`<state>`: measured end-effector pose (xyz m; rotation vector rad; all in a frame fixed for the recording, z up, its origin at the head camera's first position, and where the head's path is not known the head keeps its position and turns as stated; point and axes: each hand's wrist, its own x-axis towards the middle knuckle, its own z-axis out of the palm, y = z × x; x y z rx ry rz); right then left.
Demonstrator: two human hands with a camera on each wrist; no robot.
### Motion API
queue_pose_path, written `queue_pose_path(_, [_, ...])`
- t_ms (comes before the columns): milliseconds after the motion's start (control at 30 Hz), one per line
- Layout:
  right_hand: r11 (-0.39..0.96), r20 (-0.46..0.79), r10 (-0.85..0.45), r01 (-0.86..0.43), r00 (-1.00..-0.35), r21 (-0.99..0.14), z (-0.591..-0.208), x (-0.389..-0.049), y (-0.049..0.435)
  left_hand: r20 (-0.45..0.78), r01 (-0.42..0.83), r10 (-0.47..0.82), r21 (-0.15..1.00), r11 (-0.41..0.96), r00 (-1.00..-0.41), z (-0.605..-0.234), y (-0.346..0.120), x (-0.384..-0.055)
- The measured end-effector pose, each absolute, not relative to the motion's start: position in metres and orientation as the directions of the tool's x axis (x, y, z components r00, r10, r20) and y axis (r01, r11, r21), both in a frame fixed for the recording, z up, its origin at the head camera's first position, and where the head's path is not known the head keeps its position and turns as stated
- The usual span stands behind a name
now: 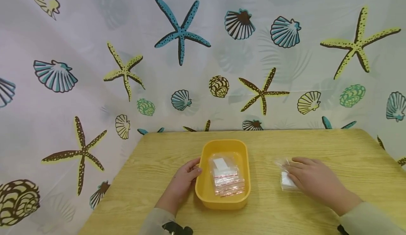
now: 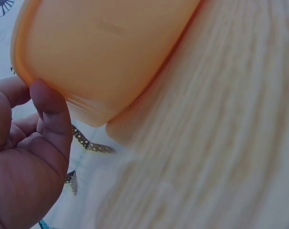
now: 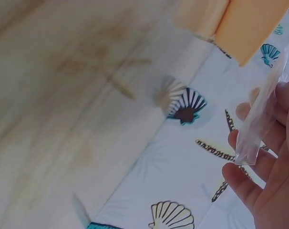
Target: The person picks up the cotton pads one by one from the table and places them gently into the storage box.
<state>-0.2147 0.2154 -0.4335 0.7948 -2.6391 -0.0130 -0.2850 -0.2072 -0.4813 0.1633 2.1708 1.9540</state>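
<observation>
A yellow plastic tub [image 1: 222,204] stands on the table, with several small clear zip bags [image 1: 229,182] lying overlapped inside it. The bags have red seal lines, and a white piece shows in the topmost part. My left hand [image 1: 185,178] grips the tub's left rim; the left wrist view shows thumb and fingers at the edge of the tub [image 2: 101,52]. To the right of the tub, my right hand [image 1: 312,176] holds a clear plastic bag [image 1: 286,181] with something flat and white in it. In the right wrist view this bag [image 3: 259,129] lies between thumb and fingers.
The wood-grain table [image 1: 158,150] runs back to a hanging cloth [image 1: 203,65] printed with starfish and shells. The cloth also drops along the table's left and right sides. Dark straps [image 1: 177,228] show at the sleeves near the wrists.
</observation>
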Motion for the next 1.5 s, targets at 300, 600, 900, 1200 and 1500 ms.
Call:
queue_pose_path(300, [0.826,0.404,-0.532,-0.561,-0.744,0.056,-0.427,-0.23,0.172,-0.096,-0.071,0.205,0.989,0.127,-0.974,-0.478,-0.207,-0.284])
queue_pose_path(600, [0.794,0.449,-0.557,-0.607,-0.699,0.04,-0.424,-0.251,0.128,-0.116,-0.09,0.203,0.987,0.134,-0.972,-0.479,-0.209,-0.285])
queue_pose_path(900, [0.807,0.387,-0.548,-0.591,-0.742,0.009,-0.413,-0.272,0.089,-0.115,-0.087,0.209,0.986,0.139,-0.971,-0.478,-0.205,-0.284])
queue_pose_path(1200, [0.818,0.343,-0.531,-0.575,-0.775,-0.035,-0.416,-0.292,0.061,-0.093,-0.071,0.216,0.991,0.111,-0.972,-0.479,-0.204,-0.285])
queue_pose_path(1500, [0.856,0.295,-0.485,-0.517,-0.823,-0.033,-0.416,-0.3,0.042,-0.091,-0.076,0.213,0.994,0.074,-0.973,-0.479,-0.201,-0.285])
